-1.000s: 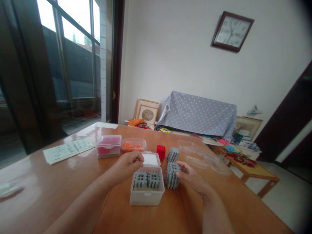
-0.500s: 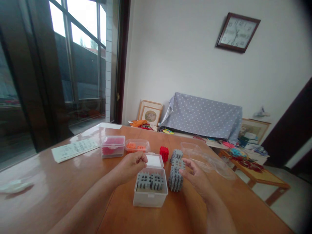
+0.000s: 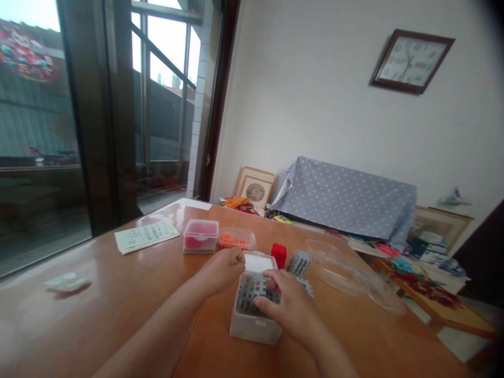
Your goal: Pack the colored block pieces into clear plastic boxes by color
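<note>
My right hand (image 3: 291,302) is over the open clear plastic box (image 3: 255,332), thumb and fingers around a grey interlocking toy block (image 3: 258,285). Other grey blocks sit in the box, partly covered by this hand and the held block. My left hand (image 3: 226,269) is closed beside the box's raised lid (image 3: 258,261); whatever its curled fingers hold, if anything, is hidden. Right of the lid stand a red block cube (image 3: 279,255) and more grey blocks (image 3: 300,262), some of them behind my right hand.
A lidded box with pink pieces (image 3: 200,236) and a clear tub of orange pieces (image 3: 237,239) stand behind my left hand. Printed sheets (image 3: 147,236) and a crumpled white wrapper (image 3: 66,282) lie to the left. Empty clear containers (image 3: 342,275) are on the right.
My right hand has moved left from the grey stack to above the box with a grey block. My left hand stays closed near the lid. The view has turned slightly left.
</note>
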`<state>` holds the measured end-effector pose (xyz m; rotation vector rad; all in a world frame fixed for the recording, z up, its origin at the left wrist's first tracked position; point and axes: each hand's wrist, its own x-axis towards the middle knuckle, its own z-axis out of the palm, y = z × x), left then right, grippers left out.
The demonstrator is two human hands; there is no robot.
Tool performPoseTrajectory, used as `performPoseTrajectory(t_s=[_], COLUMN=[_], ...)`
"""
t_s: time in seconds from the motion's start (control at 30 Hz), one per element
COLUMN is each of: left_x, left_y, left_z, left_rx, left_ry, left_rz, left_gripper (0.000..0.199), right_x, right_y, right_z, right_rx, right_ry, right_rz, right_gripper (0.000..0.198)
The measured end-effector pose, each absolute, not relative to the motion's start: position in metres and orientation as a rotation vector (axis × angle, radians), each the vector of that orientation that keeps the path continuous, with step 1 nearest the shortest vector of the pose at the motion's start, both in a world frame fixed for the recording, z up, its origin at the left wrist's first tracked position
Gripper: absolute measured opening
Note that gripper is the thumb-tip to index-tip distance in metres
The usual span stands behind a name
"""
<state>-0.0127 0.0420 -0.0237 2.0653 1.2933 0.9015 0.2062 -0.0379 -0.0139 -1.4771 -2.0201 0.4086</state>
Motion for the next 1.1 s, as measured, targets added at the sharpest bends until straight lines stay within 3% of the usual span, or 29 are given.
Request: performPoseTrajectory(t_s=[0.17,0.57,0.83,1.0,1.1], left_x=[-0.012,-0.01,-0.008,-0.007,-0.005], left_y=[0.035,0.021,0.017,0.014,0.013], left_z=[-0.015,-0.002,-0.001,0.0,-0.002], left_rx=[2.121,2.122,2.15,2.201,2.215], left_ry=[1.407,1.483,1.54,1.569,1.591], left_rz=[0.754,0.642,0.579,0.562,0.546], left_gripper=[0.011,0.011,0.039,0.027,0.03], right_x=[0.191,0.189,0.194,0.212,0.228], right_y=[-0.036,-0.03,-0.028,-0.023,-0.028], right_z=[-0.006,-0.011,-0.02,-0.032,-0.029], right_rx=[-1.613,-1.683,-1.62,-1.489,-1.449], right_ry=[-2.125,-2.191,-2.135,-1.941,-1.762], right_rz=[0.318,0.349,0.38,0.492,0.533], right_gripper=[0.03,0.048,0.058,0.045,0.041])
